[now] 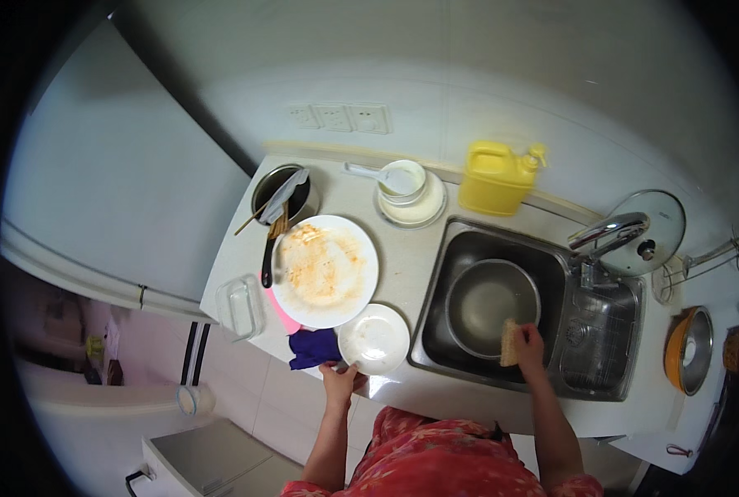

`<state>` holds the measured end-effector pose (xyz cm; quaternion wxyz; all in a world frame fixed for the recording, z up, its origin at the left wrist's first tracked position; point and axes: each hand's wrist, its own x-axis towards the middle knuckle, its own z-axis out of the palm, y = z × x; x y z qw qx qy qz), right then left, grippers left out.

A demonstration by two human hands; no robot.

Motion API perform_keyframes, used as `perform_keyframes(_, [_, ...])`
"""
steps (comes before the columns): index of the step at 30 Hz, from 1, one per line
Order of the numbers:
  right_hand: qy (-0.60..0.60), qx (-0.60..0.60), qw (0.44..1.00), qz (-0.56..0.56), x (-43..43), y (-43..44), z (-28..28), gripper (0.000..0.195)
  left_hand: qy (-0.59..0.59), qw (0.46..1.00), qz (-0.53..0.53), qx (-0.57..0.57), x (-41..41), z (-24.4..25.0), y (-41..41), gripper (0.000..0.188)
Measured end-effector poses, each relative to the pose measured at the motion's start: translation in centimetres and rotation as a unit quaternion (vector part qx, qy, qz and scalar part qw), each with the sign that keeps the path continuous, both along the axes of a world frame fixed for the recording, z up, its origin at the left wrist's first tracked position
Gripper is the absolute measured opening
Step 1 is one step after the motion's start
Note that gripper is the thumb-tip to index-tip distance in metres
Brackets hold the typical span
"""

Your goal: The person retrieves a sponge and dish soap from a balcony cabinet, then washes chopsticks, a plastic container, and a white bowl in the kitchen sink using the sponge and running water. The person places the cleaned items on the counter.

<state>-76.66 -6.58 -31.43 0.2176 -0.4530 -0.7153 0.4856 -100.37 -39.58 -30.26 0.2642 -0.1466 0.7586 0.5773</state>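
Observation:
My left hand (341,380) grips the near rim of a small white plate (374,338) at the counter's front edge. Beside that plate lies a dark purple cloth (313,348). My right hand (529,351) holds a tan sponge or scouring pad (509,343) over the near rim of a round metal pan (492,304). Cloudy liquid covers the pan's bottom, and the pan sits in the larger basin of a stainless steel sink (434,348). A large white plate (326,271) with orange food residue lies just beyond the small one.
Further left are a metal pot (312,202) with utensils across it and a glass container (240,307). Stacked bowls with a spoon (401,180) and a yellow pump jug (498,180) stand along the wall. A faucet (611,236), glass lid (649,223) and orange bowl (677,351) are right.

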Motion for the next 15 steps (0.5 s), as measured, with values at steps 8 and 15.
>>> perform_keyframes(8, [0.003,-0.023,1.0,-0.017,-0.5,1.4,-0.7,0.014,-0.018,1.0,-0.005,0.009,1.5,1.0,2.1,0.021])
perform_keyframes(15, [0.012,-0.039,0.998,-0.051,0.6,4.1,-1.9,0.014,-0.097,0.985,-0.125,0.067,3.8,5.8,6.6,0.028])
